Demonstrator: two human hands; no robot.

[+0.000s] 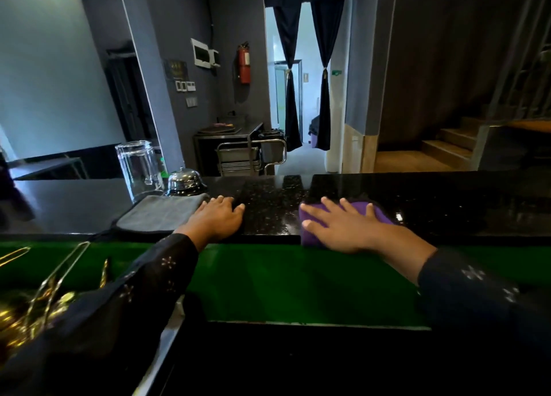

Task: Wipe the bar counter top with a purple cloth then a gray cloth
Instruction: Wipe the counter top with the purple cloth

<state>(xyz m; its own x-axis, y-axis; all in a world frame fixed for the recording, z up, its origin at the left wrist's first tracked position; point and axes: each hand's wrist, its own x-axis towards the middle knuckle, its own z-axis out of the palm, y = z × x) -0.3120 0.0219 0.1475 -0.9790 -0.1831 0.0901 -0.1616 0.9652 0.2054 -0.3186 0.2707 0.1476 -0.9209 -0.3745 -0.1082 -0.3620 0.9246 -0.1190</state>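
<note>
Head view: right hand (351, 225), fingers spread, is pressing purple cloth (310, 231) overhanging counter (447, 205) edge; bare top lying at 3 o'clock; left hand (219, 217), fingers together, resting flat beside gray cloth (161, 214).

I see a dim room with dark gray walls (229, 14). A red fire extinguisher (244, 63) hangs on the wall, near a white box (200, 53) and some light switches (185, 85). Below them stands a metal cart (238, 148). Straight ahead is a bright doorway (304, 97) with two dark curtains (290, 76) tied in the middle. Cool daylight comes through it. On the right, wooden stairs (447, 145) go up beside a dark wall. On the left I see a big pale wall (50, 68).
</note>
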